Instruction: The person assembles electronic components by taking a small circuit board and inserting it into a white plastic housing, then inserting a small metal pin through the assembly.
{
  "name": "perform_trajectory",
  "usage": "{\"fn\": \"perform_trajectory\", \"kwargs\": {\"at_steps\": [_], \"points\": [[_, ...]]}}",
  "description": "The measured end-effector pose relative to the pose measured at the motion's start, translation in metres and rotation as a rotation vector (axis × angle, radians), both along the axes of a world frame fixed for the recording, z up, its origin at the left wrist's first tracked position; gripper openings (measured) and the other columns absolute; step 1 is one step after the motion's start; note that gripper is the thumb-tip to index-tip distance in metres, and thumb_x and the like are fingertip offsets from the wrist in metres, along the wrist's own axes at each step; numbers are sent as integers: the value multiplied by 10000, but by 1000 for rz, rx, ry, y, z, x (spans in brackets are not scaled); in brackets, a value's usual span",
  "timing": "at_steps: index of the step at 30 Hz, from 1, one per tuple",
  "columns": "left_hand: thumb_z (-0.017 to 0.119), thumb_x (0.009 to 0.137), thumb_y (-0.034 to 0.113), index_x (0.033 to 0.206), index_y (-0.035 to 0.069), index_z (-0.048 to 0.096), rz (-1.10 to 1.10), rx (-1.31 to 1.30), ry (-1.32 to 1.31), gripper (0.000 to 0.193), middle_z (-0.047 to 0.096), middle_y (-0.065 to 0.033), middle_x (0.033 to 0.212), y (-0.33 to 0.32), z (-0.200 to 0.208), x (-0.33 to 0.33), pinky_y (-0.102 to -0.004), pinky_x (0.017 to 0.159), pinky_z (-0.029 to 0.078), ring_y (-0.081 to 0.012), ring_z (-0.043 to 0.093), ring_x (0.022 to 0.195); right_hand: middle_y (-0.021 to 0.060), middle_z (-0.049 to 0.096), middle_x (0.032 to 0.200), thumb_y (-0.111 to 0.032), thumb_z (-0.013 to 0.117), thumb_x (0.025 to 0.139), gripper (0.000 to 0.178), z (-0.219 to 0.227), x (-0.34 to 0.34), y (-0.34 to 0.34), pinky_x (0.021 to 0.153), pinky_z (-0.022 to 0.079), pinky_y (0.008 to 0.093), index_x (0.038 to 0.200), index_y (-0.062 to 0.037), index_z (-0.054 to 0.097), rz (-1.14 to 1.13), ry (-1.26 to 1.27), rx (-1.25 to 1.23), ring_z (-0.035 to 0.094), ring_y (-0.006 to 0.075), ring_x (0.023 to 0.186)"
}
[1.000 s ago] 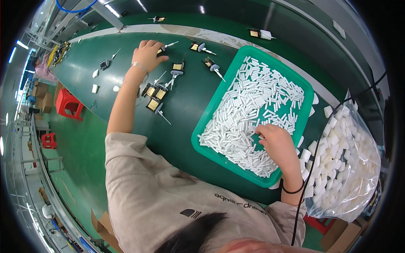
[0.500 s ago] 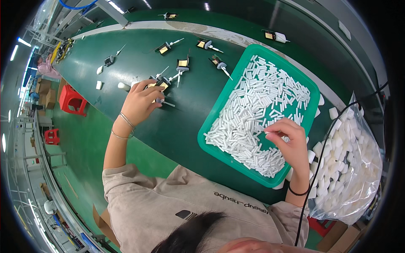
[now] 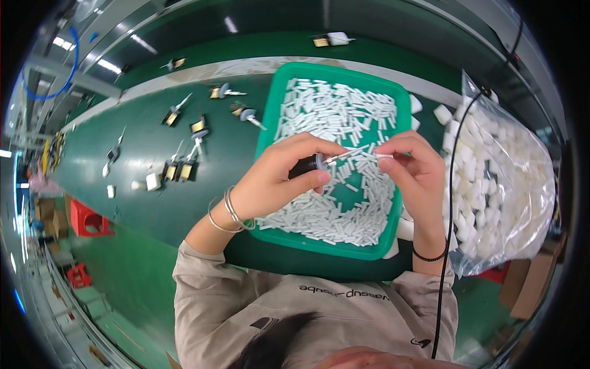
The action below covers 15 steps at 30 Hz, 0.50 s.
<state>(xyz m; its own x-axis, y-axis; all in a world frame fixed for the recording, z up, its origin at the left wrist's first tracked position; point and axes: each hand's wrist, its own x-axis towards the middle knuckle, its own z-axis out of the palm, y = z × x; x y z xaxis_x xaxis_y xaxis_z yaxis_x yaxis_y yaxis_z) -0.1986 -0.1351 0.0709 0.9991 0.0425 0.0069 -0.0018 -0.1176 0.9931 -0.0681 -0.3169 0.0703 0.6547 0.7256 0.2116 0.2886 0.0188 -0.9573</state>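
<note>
My left hand (image 3: 270,169) is closed round a small black part (image 3: 302,166) with a grey collar and a thin metal stem pointing right. Between the thumb and fingers of my right hand (image 3: 418,172) is a short white tube (image 3: 385,155), close to the tip of that stem; whether the two touch I cannot tell. Both hands are above a green tray (image 3: 319,247) spread with many loose white tubes (image 3: 307,227). My left palm hides the rear of the black part.
Several similar black parts with stems (image 3: 198,129) lie on the dark green table left of the tray. White blocks (image 3: 153,181) sit near them. At right, a clear bag (image 3: 510,197) holds white blocks. A black cable (image 3: 452,203) hangs before it. A conveyor belt (image 3: 258,48) runs behind.
My left hand has picked up a black part from the table and brought it right, over the tray. My right hand has risen slightly with a white tube. The view has turned rightward.
</note>
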Motion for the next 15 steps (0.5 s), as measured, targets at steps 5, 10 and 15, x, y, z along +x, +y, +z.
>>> {"fn": "perform_trajectory", "kwargs": {"at_steps": [5,10,15], "points": [[642,696,-33,998,8,519,127,-7,-92,329,578,-76,970,-13,8,18,-229,712,474,-97,565,796,66,557,843,37,614,725,138,6,9,-10,655,459,213,859,3,622,-24,36,106,552,120,755],[651,682,-27,949,1,501,114,-47,-55,308,584,-90,944,-7,5,18,-231,695,487,-108,573,782,72,558,839,44,612,723,145,3,10,-10,652,473,215,863,7,620,31,62,105,557,125,764],[613,695,-49,938,-5,501,128,-51,-99,272,581,-105,947,-5,3,17,-233,675,495,-110,577,759,77,561,838,61,604,715,150,6,8,-9,646,478,212,857,13,620,25,60,78,561,127,757]]}}
